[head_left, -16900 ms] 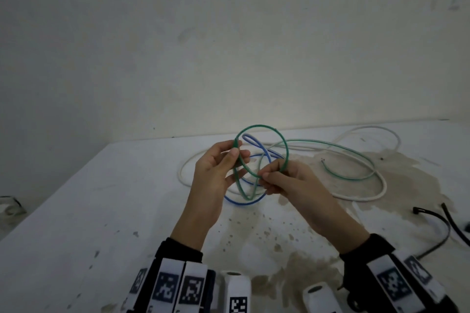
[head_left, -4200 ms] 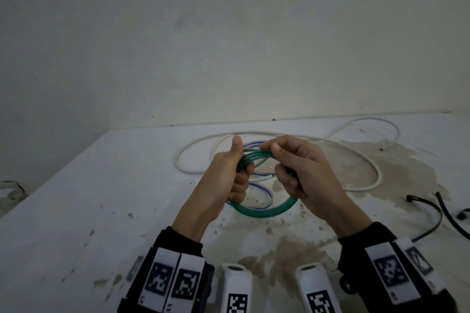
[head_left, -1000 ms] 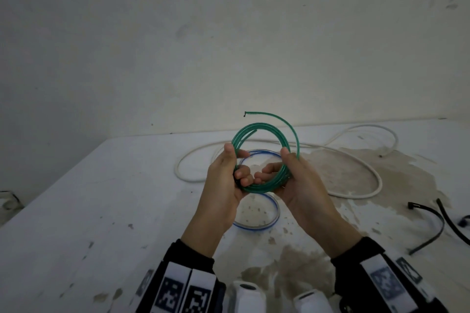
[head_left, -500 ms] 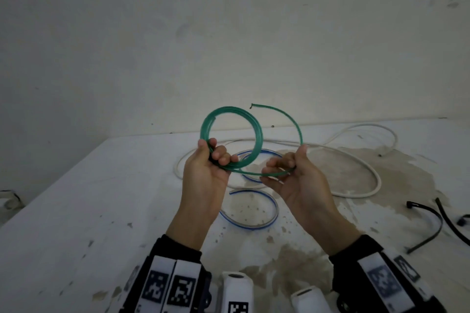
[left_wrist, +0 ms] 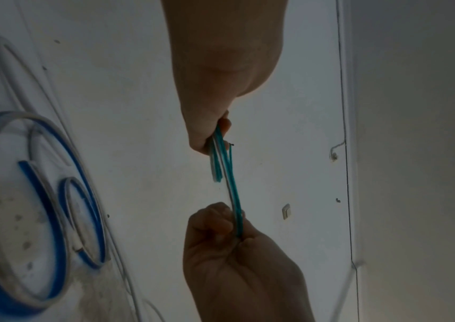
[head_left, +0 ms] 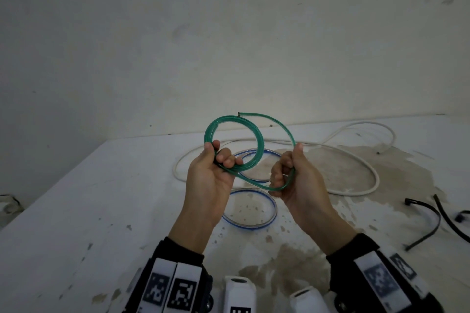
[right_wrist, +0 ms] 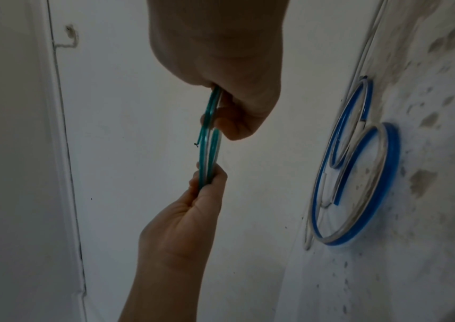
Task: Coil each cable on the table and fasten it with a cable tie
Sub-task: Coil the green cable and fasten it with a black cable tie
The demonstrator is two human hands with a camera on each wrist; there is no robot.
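Note:
A green cable (head_left: 260,143) is held above the table in both hands. My left hand (head_left: 222,154) grips the bundled turns at the coil's lower left edge, with the coil standing upright. My right hand (head_left: 288,162) grips a single looser turn that arcs out to the right; the cut end (head_left: 239,114) sticks up at the top. In the left wrist view the green cable (left_wrist: 230,174) runs between my left hand (left_wrist: 216,133) and my right hand (left_wrist: 229,226). The right wrist view shows the green cable (right_wrist: 207,150) edge-on between the two hands.
A blue cable (head_left: 250,226) lies in loose rings on the stained white table (head_left: 101,211) under my hands. A long white cable (head_left: 356,192) sprawls behind it. Black cable ties (head_left: 429,211) lie at the right. A wall stands behind the table.
A second ago both hands held the green coil together. Since then my right hand has drawn one turn out to the right, while my left keeps the rest as a smaller coil.

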